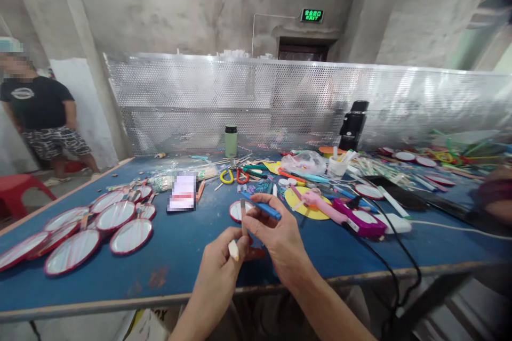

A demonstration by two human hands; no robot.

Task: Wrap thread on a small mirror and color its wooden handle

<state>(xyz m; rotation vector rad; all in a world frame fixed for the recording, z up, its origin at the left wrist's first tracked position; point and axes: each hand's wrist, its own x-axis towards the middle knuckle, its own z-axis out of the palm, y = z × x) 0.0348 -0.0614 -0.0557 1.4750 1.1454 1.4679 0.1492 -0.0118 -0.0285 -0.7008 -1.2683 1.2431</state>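
Observation:
My left hand (223, 261) is closed around a thin wooden stick (244, 218) that stands upright, with a pale rounded end (233, 250) showing at the thumb. My right hand (276, 234) is closed on a blue pen-like tool (262, 206), its fingertips meeting the stick. Both hands hover over the near edge of the blue table (180, 245). Just behind them lies a small round white fan face with a red rim (237, 211).
Several red-rimmed oval fan faces (86, 229) lie at the left. A pink and purple glue gun (344, 216) with a black cord (394, 272), a yellow disc (308, 208), scissors (234, 175), a green flask (231, 141) and craft clutter fill the middle and right. A person (40, 117) stands far left.

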